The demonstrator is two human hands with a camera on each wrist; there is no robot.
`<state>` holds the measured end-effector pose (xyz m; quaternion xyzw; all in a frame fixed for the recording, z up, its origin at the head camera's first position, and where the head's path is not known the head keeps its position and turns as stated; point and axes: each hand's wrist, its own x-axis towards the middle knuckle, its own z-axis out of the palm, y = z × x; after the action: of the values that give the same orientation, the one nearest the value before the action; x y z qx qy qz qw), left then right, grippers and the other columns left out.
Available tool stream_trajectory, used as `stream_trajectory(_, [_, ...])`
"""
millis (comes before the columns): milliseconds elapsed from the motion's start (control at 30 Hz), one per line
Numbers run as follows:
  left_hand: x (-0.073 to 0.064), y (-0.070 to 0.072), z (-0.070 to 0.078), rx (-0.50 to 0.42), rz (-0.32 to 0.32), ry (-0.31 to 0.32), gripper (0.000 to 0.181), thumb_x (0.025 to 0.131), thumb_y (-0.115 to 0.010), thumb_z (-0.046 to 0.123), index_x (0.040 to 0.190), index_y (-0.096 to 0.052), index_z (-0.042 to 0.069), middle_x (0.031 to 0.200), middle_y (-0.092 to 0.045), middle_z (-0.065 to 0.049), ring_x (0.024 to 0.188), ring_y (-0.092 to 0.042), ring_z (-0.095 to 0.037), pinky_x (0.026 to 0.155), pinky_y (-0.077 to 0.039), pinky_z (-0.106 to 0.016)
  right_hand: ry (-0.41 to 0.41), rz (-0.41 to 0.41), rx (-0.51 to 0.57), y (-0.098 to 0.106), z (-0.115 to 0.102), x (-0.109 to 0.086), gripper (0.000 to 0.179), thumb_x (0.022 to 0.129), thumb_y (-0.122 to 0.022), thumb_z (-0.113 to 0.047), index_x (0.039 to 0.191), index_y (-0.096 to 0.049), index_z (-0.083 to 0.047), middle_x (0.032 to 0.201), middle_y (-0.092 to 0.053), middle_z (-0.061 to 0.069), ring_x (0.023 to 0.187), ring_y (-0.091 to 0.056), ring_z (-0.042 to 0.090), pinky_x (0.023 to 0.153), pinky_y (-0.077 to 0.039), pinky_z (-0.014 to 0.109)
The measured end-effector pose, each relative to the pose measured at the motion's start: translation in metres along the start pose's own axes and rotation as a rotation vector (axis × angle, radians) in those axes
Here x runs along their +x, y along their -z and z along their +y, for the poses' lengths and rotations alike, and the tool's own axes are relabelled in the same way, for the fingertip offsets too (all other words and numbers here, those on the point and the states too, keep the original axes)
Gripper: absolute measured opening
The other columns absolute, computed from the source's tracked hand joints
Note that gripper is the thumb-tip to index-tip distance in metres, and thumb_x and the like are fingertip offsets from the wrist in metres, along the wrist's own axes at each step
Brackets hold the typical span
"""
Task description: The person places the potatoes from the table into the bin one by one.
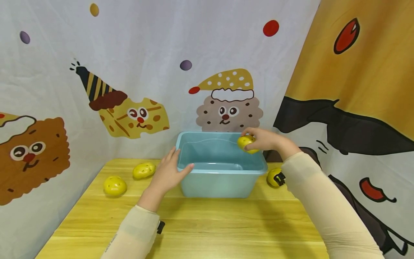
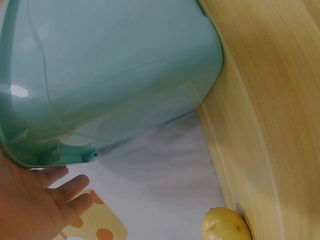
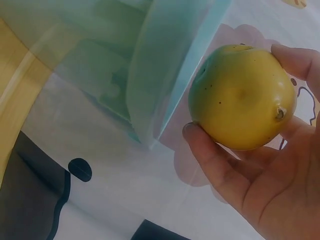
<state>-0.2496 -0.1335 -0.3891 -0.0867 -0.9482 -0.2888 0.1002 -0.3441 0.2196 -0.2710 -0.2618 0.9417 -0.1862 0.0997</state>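
Observation:
A light blue plastic tub (image 1: 220, 185) stands upright on the wooden table. Above its right rim, my right hand (image 1: 263, 139) holds a yellow potato (image 1: 244, 143) between thumb and fingers. The right wrist view shows the potato (image 3: 237, 97) from close up, with small dark specks and a dimple on its skin. My left hand (image 1: 166, 175) is at the tub's left rim, fingers extended; in the left wrist view its fingertips (image 2: 77, 185) lie right by the rim's underside.
Left of the tub, two more yellow potatoes (image 1: 115, 186) (image 1: 143, 170) lie on the table (image 1: 207, 226). Another potato (image 1: 274, 177) lies right of the tub, partly covered by the right wrist's black strap piece. A printed curtain (image 1: 145, 43) hangs behind.

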Motion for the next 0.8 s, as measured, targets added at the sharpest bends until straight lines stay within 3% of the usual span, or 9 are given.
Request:
stream_trajectory(200, [0.000,0.001,0.001,0.000,-0.001,-0.004,0.095,0.093,-0.052,0.068,0.157,-0.028,0.002,0.165,-0.017,-0.019,0.144,-0.026,-0.048,0.113,-0.023,-0.066,-0.023,-0.063,0.023,0.000,-0.003,0.004,0.058,0.088,-0.073,-0.028,0.138,-0.051,-0.011,0.136,-0.050,0.024,0.109,-0.052,0.034,0.087,-0.050,0.045])
stream_trajectory(400, [0.000,0.001,0.001,0.008,0.000,-0.007,0.100,0.091,-0.047,0.075,0.157,-0.028,0.002,0.164,-0.018,-0.019,0.144,-0.027,-0.049,0.113,-0.023,-0.066,-0.039,-0.138,0.050,-0.001,-0.006,0.008,0.058,0.087,-0.072,-0.026,0.138,-0.050,-0.008,0.129,-0.053,0.024,0.099,-0.056,0.031,0.077,-0.054,0.041])
stream_trajectory(567, [0.000,0.001,0.001,0.006,0.001,-0.009,0.099,0.091,-0.049,0.073,0.157,-0.028,0.002,0.164,-0.018,-0.020,0.144,-0.026,-0.049,0.113,-0.023,-0.066,-0.074,-0.187,0.060,-0.002,-0.007,0.012,0.059,0.088,-0.071,-0.025,0.139,-0.048,-0.008,0.126,-0.054,0.021,0.097,-0.056,0.029,0.076,-0.054,0.040])
stream_trajectory(800, [0.000,0.000,0.000,0.014,0.002,-0.009,0.096,0.092,-0.051,0.070,0.157,-0.028,0.002,0.165,-0.017,-0.019,0.144,-0.027,-0.049,0.113,-0.023,-0.066,-0.099,-0.234,0.056,-0.001,-0.007,0.016,0.062,0.088,-0.070,-0.025,0.142,-0.046,-0.007,0.132,-0.051,0.023,0.102,-0.054,0.030,0.075,-0.055,0.039])
